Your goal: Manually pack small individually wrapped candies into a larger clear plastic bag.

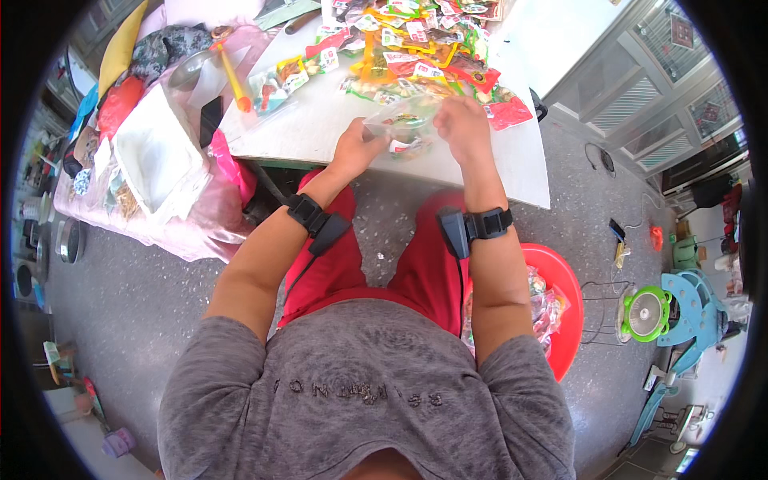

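Observation:
A clear plastic bag [399, 114] is stretched between my two hands above the white tabletop [300, 141]. My left hand [358, 146] pinches its left side between thumb and fingers. At the opposite side, my right hand [465, 126] has its fingers curled on the bag's edge. Small printed snack packets [409, 146] show in and through the bag; how many is hard to tell. Just beyond my hands spreads a heap of vacuum-packed snack packets [414, 42], mostly red, yellow and green. A red packet [510, 113] lies to the right of my right hand.
Left of the heap lie more packets [291, 73] and a yellow-orange stick [231, 75]. A smartphone [210, 120] rests beside a white container [159, 150] on the pink-covered surface. By my right side, a red tub [567, 324] holds filled bags. A green fan [648, 313] stands farther right.

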{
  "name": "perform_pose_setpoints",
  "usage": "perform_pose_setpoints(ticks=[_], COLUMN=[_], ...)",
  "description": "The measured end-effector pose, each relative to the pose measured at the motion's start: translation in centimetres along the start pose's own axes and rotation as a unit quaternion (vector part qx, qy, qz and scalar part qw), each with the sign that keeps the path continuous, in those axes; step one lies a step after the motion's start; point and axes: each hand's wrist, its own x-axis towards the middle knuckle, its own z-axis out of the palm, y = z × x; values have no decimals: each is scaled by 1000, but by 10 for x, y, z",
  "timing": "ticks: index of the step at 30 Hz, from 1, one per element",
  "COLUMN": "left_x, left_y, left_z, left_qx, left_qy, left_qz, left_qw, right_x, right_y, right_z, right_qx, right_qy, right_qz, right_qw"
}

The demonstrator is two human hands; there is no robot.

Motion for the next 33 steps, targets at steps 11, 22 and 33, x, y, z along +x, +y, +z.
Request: perform_pose_setpoints(ticks=[11,22,33], left_x=[6,-14,-68], left_y=[41,59,54], left_z=[13,-7,20], left_qx=[-51,151,270], left_qy=[13,48,-40], left_qz=[66,297,353], left_qw=[996,942,895], right_x=[-6,-2,-17], right_y=[6,27,50], right_z=[-32,-69,-93], right_qx=[-42,-129,-64], right_qy=[-21,18,72], right_qz=[12,54,73], right_qw=[999,990,993])
